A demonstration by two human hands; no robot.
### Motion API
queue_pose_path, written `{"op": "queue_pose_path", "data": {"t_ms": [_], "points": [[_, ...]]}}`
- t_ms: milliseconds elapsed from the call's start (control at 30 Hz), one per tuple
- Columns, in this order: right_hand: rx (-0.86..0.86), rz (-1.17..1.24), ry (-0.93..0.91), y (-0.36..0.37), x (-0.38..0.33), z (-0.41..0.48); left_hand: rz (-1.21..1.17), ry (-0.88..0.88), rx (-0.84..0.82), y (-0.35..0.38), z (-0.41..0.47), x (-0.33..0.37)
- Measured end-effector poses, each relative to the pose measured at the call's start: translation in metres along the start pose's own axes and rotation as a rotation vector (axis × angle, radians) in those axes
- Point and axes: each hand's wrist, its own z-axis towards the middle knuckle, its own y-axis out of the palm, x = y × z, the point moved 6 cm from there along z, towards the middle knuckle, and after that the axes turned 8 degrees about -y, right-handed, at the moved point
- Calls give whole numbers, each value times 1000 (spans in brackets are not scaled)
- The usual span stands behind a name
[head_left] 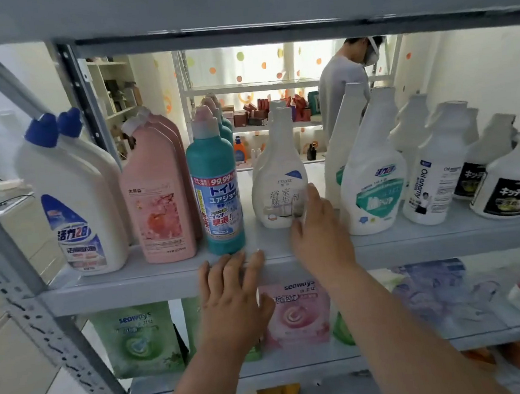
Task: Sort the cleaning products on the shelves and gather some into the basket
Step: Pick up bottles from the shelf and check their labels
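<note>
Sorting looks early; bottles lined up, no basket in sight.
Left hand [233, 292] flat and empty on shelf edge [133, 290]; right hand [321, 238] open, touching white bottle [279, 191], not gripping.

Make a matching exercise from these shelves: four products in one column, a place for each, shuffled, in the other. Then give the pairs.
Products
1. blue-capped bottle
2. pink bottle
3. teal bottle
4. green pouch

Places
A. just above the fingertips of the left hand
B. one level below the others
C. at the left end of the row
D. between the other two bottles listed

Pairs: 1-C, 2-D, 3-A, 4-B
</note>
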Motion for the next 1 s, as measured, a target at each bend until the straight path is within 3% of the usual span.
{"op": "queue_pose_path", "data": {"t_ms": [267, 367, 467, 600, 733, 1000], "points": [[-37, -138, -371, -24, 43, -89, 41, -71, -169, -14, 1, 5], [-54, -136, -368, -50, 83, -92, -19, -221, -208, -25, 9, 23], [-76, -147, -336, -76, 130, -86, -308, -377, -266, -29, 19, 69], [-62, -174, -343, -101, 187, -78, -615, -458, -297, -10, 52, 137], [-100, -216, -424, -96, 205, -81, -863, -635, -292, 19, 95, 164], [-111, -163, -465, -91, 210, -80, -785, -661, -293, 38, 101, 167]]}}
